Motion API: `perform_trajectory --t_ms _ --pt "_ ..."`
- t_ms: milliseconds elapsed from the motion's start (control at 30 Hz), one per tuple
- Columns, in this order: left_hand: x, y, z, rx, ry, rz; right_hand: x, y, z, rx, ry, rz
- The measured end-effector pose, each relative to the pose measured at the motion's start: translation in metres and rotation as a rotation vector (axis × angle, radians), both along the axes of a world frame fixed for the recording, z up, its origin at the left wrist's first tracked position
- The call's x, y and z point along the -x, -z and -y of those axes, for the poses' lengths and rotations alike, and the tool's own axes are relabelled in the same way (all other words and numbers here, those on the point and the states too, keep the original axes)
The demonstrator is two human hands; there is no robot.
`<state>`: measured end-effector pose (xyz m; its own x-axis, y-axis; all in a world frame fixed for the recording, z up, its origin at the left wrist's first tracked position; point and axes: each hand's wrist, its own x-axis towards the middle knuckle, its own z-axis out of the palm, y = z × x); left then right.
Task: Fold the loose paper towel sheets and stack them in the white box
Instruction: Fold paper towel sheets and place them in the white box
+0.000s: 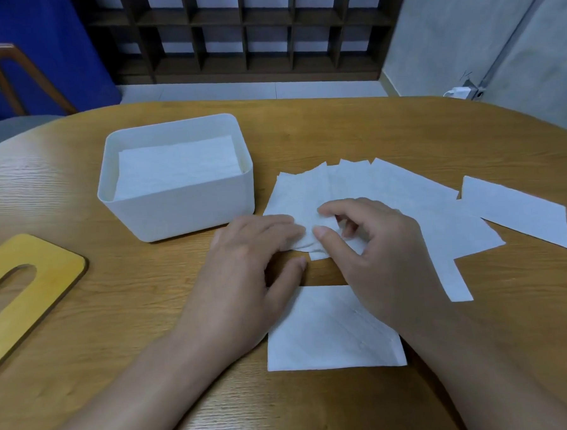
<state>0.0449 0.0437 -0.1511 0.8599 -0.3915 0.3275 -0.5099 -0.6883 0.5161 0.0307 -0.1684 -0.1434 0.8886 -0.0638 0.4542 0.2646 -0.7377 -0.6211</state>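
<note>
Fingers (pixel 321 234) of the right hand (pixel 375 243) are pinching a sheet (pixel 307 194) corner off the fan; the left hand (pixel 245 259) is lying flat, pinning it. At ten o'clock, the box (pixel 177 213) is sitting half-stacked; a folded sheet (pixel 331 330) is waiting at six.

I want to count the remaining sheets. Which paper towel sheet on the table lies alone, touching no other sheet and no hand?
The sheet at the far right. It lies apart from the fanned pile that both hands work on; the near sheet lies under the forearms.
</note>
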Motion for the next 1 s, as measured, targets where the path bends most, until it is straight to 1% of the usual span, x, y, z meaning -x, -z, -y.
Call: perform_trajectory --t_ms 67,167,267,333,433,500,633,733,867,1000 --pt "0.000 -0.003 -0.001 0.099 -0.043 0.024 0.002 -0.005 0.001 -0.048 0.001 0.046" --pt "0.000 -0.008 -0.001 0.212 -0.069 0.024 0.009 -0.017 0.006 -0.229 -0.055 0.057" --pt "0.001 -0.012 -0.001 0.364 -0.074 -0.057 0.016 -0.025 0.011 -0.461 -0.171 -0.014" --pt "0.001 -0.013 -0.001 0.417 -0.035 -0.107 0.018 -0.024 0.014 -0.582 -0.227 -0.084" --pt "0.003 -0.016 -0.001 0.447 0.053 -0.189 0.017 -0.023 0.019 -0.661 -0.282 -0.174" --pt "0.006 -0.018 0.001 0.446 0.088 -0.199 0.017 -0.023 0.022 -0.713 -0.329 -0.216" --pt "0.007 -0.019 0.004 0.484 0.053 -0.246 0.019 -0.024 0.025 -0.691 -0.335 -0.262" --pt "0.005 -0.021 0.005 0.519 0.018 -0.288 0.021 -0.026 0.026 -0.660 -0.314 -0.258" --pt "0.004 -0.025 0.000 0.598 0.033 -0.388 0.024 -0.033 0.031 -0.513 -0.221 -0.292" --pt "0.007 -0.026 -0.008 0.542 0.030 -0.403 0.029 -0.040 0.044 -0.512 -0.197 -0.414"
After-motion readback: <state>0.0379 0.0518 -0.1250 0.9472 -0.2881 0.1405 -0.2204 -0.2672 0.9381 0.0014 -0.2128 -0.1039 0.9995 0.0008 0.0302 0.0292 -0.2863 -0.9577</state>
